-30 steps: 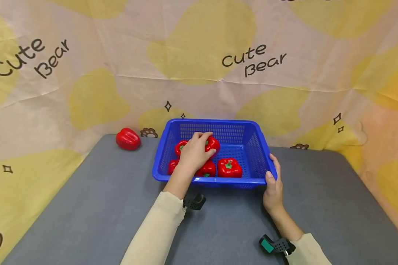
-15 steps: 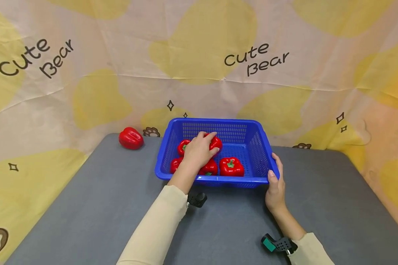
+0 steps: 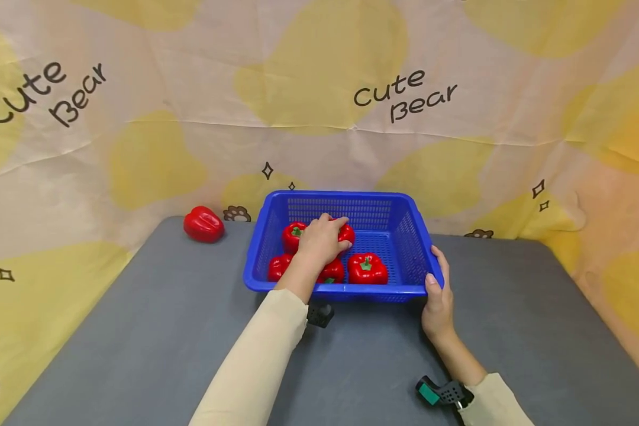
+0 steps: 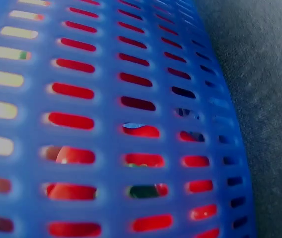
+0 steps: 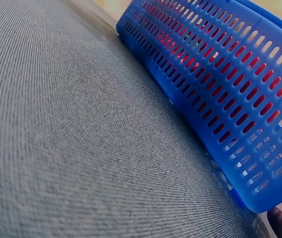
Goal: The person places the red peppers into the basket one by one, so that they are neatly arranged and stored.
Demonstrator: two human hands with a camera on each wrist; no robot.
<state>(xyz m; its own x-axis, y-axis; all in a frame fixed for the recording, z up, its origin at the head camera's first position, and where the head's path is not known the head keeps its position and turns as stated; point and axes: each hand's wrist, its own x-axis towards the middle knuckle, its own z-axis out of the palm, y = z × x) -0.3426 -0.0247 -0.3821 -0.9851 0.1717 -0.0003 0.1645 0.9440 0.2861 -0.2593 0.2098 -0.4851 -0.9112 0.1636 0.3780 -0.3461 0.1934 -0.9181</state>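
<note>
In the head view a blue plastic basket (image 3: pixel 373 290) holds several red bell peppers. My left hand (image 3: pixel 319 241) reaches over its front rim, thumb and fingers around a red bell pepper (image 3: pixel 346 234) at the back of the group; the hand covers part of it. Beside the hand lie a left rear pepper (image 3: pixel 293 236), a left front pepper (image 3: pixel 278 267), a middle front pepper (image 3: pixel 332 271) and a right front pepper (image 3: pixel 367 269). My right hand (image 3: pixel 439 299) grips the basket's right front corner, thumb over the rim. The left wrist view shows red through the slotted wall (image 4: pixel 106 129).
Another red bell pepper (image 3: pixel 204 225) lies on the grey table (image 3: pixel 191 331) near its back left corner, outside the basket. A patterned cloth (image 3: pixel 319 89) hangs directly behind the table. Dark wrist cameras sit on both wrists.
My left hand has shifted slightly right with the pepper, uncovering more of the left rear pepper. The right hand keeps its grip on the basket, which stays in place.
</note>
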